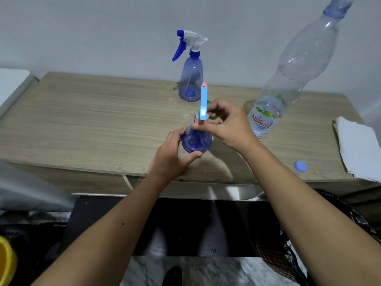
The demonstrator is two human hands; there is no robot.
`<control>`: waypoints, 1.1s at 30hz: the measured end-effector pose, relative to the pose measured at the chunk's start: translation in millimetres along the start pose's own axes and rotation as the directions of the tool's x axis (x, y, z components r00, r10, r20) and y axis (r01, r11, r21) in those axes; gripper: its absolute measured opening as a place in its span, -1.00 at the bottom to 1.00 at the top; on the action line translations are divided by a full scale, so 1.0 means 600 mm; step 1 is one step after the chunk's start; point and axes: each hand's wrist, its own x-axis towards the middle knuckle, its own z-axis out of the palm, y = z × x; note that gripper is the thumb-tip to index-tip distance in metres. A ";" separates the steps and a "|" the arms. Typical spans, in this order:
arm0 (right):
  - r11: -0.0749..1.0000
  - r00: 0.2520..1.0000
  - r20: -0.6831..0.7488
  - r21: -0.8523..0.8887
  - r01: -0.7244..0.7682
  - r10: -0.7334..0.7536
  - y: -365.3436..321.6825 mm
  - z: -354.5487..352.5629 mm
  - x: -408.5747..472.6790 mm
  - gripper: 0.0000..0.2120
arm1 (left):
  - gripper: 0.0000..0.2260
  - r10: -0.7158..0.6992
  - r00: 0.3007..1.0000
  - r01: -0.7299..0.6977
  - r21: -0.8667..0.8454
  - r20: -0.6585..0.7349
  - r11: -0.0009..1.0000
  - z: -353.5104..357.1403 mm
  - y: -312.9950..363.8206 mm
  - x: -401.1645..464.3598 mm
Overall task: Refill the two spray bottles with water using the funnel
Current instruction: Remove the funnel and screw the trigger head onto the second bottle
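Right hand (pixel 227 125) pinches the pink collar of a spray head (pixel 203 104) at the neck of the near spray bottle (pixel 195 141), its fingers curled round the collar and the thumb pointing left across it. That spray head is light blue with a pink tip and rises above the hand, tilted slightly. Below it, the left hand (pixel 173 155) grips the bottle's rounded blue body from the left, fingers wrapped behind it and the thumb hooked along the near side. The bottle stands upright on the wooden table (pixel 82 120), about midway across and nearer the front edge than the back.

Just behind the right hand's fingers, a bit of a green thing (pixel 213 117) shows on the table; most of it is hidden, so what it is cannot be told. Farther back, near the wall, the second spray bottle (pixel 190 83) stands upright with its white and dark blue spray head screwed on, the trigger pointing left. It looks nearly empty.

To the right of the hands stands a tall clear water bottle (pixel 288 79) with a printed label, open at the top. Its blue cap (pixel 300 166) lies near the front edge of the table, well apart from it. A stack of white paper (pixel 358 145) lies at the table's right end.
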 end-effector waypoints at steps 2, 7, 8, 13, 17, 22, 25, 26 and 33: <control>0.999 1.000 0.008 0.029 -0.019 0.019 0.001 0.001 0.000 -0.68 | -0.22 -0.009 1.000 0.009 -0.006 0.002 1.000 0.000 0.001 0.000; 0.995 0.997 0.059 0.078 -0.057 0.053 0.012 -0.007 -0.002 -0.78 | -0.21 -0.004 1.000 0.004 0.015 -0.002 1.000 0.000 0.000 0.000; 0.994 0.996 0.065 0.083 -0.067 0.062 0.011 -0.008 -0.001 -0.75 | -0.21 -0.007 1.000 0.007 0.012 -0.004 1.000 0.000 0.001 -0.001; 0.995 0.996 0.069 0.073 -0.069 0.064 0.012 -0.009 0.001 -0.67 | -0.22 -0.013 1.000 0.013 -0.002 -0.008 1.000 0.001 0.002 0.000; 0.993 0.995 0.052 0.074 -0.088 0.085 0.003 -0.004 0.004 -0.61 | -0.22 0.001 1.000 -0.001 0.004 -0.004 1.000 0.000 -0.001 0.001; 0.993 0.994 0.058 0.070 -0.097 0.094 0.009 -0.004 -0.001 -0.70 | -0.23 0.002 1.000 -0.002 0.005 -0.014 1.000 0.001 -0.002 0.000; 0.995 0.995 0.028 0.040 -0.096 0.095 0.002 -0.002 0.001 -0.62 | -0.23 0.001 1.000 -0.001 -0.005 0.003 1.000 0.001 -0.003 0.001; 0.996 0.996 0.017 0.032 -0.086 0.086 0.001 -0.001 0.002 -0.60 | -0.22 0.002 1.000 -0.002 -0.001 0.007 1.000 0.001 -0.004 0.001; 0.996 0.997 0.015 0.045 -0.082 0.081 0.000 -0.001 -0.004 -0.62 | -0.22 -0.005 1.000 0.005 -0.014 0.006 1.000 0.001 -0.006 0.000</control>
